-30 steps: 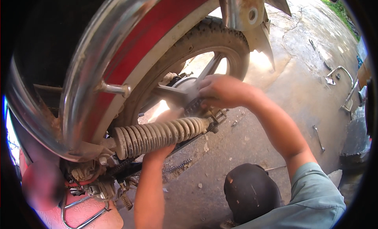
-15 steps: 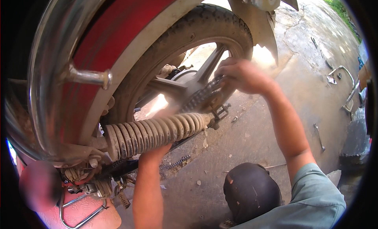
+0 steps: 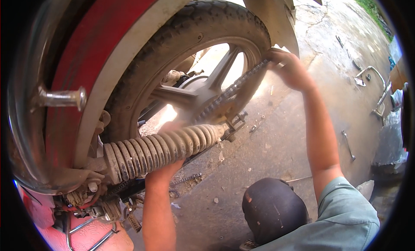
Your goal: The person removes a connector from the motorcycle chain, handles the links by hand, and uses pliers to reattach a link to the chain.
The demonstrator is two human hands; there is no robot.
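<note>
Up beside the rear wheel (image 3: 216, 40) of a motorcycle, my right hand (image 3: 290, 69) is closed on one end of a dark drive chain (image 3: 235, 86). The chain runs taut and slanting from that hand down to the wheel's hub. My left hand (image 3: 172, 165) reaches behind the dusty coil spring of the shock absorber (image 3: 162, 149). The spring covers most of it, and the part beyond is smeared, so its fingers do not show. Another stretch of chain (image 3: 188, 178) shows under the spring.
A red and cream body panel (image 3: 93, 56) and chrome bar (image 3: 60, 98) rise at left. An axle bracket (image 3: 235, 126) juts beside the spring. On the concrete lie a wrench (image 3: 348, 145) and a bent metal tube (image 3: 382, 89). A dark rounded thing (image 3: 274, 210) is low centre.
My right hand has moved away from the hub to the upper right, drawing the chain out longer and straighter. My left arm stays behind the spring. The whole view has shifted slightly.
</note>
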